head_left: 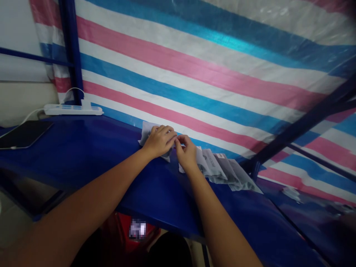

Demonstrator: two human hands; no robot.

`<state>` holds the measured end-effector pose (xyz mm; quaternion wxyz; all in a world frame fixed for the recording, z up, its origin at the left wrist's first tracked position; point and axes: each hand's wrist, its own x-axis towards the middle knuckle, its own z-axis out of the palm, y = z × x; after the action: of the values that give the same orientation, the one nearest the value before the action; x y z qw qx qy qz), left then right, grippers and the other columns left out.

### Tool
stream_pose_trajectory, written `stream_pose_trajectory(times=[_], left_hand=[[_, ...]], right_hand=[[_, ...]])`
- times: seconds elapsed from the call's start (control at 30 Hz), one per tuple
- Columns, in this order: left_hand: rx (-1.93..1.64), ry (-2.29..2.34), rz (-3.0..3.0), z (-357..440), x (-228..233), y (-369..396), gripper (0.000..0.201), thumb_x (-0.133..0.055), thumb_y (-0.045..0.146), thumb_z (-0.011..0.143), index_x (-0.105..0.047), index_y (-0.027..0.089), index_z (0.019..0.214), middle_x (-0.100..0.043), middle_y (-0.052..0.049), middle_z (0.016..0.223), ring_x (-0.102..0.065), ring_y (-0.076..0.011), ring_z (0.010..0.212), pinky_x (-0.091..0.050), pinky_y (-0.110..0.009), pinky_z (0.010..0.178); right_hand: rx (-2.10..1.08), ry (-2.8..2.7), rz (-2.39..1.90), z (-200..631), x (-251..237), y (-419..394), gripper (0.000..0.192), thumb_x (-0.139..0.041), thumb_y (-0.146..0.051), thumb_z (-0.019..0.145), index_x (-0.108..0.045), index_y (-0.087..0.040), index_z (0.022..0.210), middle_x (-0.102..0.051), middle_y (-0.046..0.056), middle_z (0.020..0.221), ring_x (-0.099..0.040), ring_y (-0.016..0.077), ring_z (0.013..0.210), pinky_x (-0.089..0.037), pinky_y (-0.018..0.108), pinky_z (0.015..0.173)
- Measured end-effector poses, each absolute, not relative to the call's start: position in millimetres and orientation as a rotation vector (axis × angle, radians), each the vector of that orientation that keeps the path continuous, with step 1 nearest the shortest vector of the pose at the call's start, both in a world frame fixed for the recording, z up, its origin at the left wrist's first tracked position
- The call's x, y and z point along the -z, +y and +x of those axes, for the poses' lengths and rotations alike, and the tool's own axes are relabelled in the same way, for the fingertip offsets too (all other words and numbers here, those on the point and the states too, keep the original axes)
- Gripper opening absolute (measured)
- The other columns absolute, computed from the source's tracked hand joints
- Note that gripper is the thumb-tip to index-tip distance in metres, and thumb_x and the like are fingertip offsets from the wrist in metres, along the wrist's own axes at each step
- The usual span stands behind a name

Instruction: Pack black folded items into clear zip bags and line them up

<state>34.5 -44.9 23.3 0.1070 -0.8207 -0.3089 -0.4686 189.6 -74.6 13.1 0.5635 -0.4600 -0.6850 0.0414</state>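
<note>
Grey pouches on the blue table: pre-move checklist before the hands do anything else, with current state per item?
1. Both hands on the work: left hand and right hand meet, fingertips together, at the table's far edge. Ok.
2. Grip on the piece between the fingers: hidden by the fingers. Cannot tell.
3. White sheet lies flat under the left hand. Ok.
4. Grey pouches overlap in a row right of the right hand, all on the blue table. Ok.
5. Tablet and power strip sit far left, apart from the hands. Ok.
6. Pouch count: overlaps hide edges. Cannot tell.
</note>
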Motion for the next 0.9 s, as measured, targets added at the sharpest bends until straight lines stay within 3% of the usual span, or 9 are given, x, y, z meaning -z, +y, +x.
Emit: stream_pose_trajectory(times=[0.33, 0.9], left_hand=[[1.429, -0.971, -2.422, 34.9, -29.0, -50.8, 0.012, -0.054, 0.023, 0.087, -0.064, 0.023, 0.095, -0.069, -0.003, 0.105, -0.056, -0.0235, 0.104, -0.035, -0.043, 0.094], [1.465, -1.135, -2.313, 30.7, -26.6, -41.1, 0.009, -0.055, 0.024, 0.083, -0.063, 0.023, 0.087, -0.07, -0.007, 0.097, -0.055, -0.0287, 0.102, -0.034, -0.049, 0.094]], right_hand=[[-0.046, -1.649, -1.054, 181.3, -14.0, -79.8, 0.015, -0.054, -0.033, 0.091, -0.062, -0.021, 0.094, -0.067, 0.004, 0.089, -0.064, 0.018, 0.078, -0.052, 0.029, 0.062], [-0.091, -1.54, -1.147, 186.1, -14.8, -76.9, 0.017, -0.055, -0.038, 0.088, -0.059, -0.021, 0.089, -0.063, 0.002, 0.082, -0.059, 0.017, 0.074, -0.048, 0.028, 0.062]])
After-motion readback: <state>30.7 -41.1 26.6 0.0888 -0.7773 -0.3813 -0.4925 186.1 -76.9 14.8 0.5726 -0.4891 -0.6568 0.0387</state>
